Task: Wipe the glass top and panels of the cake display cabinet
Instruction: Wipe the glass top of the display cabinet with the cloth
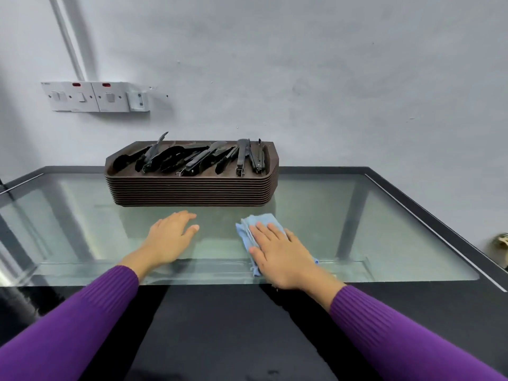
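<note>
The cabinet's glass top (398,229) spreads out in front of me inside a black frame. A light blue cloth (251,229) lies on the glass right of centre. My right hand (280,254) presses flat on the cloth with straight fingers, covering most of it. My left hand (169,237) rests on the bare glass to the left of the cloth, fingers relaxed and holding nothing. Both arms wear purple ribbed sleeves.
A stack of brown trays (192,192) stands on the glass just beyond my hands, with several black tongs (192,158) in the top tray. A grey wall with white switch sockets (93,96) rises behind. The black frame edge (439,224) runs along the right.
</note>
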`<action>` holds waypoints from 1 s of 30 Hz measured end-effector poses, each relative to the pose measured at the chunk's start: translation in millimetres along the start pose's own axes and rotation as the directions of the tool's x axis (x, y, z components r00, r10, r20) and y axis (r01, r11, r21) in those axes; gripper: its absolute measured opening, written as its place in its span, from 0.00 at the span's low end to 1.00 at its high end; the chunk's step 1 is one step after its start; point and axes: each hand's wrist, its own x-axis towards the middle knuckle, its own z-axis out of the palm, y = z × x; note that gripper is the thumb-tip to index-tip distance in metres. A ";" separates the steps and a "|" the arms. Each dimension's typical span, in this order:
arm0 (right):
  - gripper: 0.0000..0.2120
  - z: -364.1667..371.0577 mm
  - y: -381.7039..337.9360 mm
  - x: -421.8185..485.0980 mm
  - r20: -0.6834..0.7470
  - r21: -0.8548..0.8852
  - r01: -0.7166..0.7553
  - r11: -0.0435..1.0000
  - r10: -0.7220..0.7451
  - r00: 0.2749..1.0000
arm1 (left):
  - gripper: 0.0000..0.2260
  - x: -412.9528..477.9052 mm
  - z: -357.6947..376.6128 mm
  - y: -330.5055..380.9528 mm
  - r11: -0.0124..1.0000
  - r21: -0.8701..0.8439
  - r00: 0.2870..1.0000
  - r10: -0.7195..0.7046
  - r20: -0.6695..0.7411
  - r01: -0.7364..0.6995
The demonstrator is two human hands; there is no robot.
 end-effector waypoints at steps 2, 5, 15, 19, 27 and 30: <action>0.27 -6.2 20.4 -42.1 0.032 0.004 0.102 0.995 -0.102 0.994 | 0.16 -7.3 -13.6 -5.0 0.989 -0.149 0.998 0.012 0.056 -0.003; 0.33 -21.9 89.7 -51.3 0.012 -0.049 -0.092 0.995 0.093 0.996 | 0.10 -26.8 -29.9 -22.3 0.975 -0.221 0.998 0.021 0.052 -0.009; 0.26 -4.7 -15.2 -56.7 0.035 -0.030 -0.049 0.998 0.050 0.998 | 0.20 -59.8 -27.8 -49.1 0.994 -0.069 0.992 0.087 0.088 -0.081; 0.27 -14.1 -1.9 -137.7 0.106 0.006 0.065 0.998 -0.065 0.992 | 0.21 -76.4 -44.3 -57.5 0.987 -0.099 0.969 0.141 0.201 -0.123; 0.22 -5.1 -27.7 -117.7 -0.123 0.005 -0.469 0.883 0.466 0.876 | 0.13 -152.9 -74.6 -126.5 0.978 -0.132 0.981 0.173 0.093 -0.160; 0.23 16.0 -101.4 -119.6 -0.126 -0.014 -0.288 0.957 0.284 0.950 | 0.20 -164.4 -72.1 -131.1 0.986 -0.086 0.984 0.152 0.094 -0.144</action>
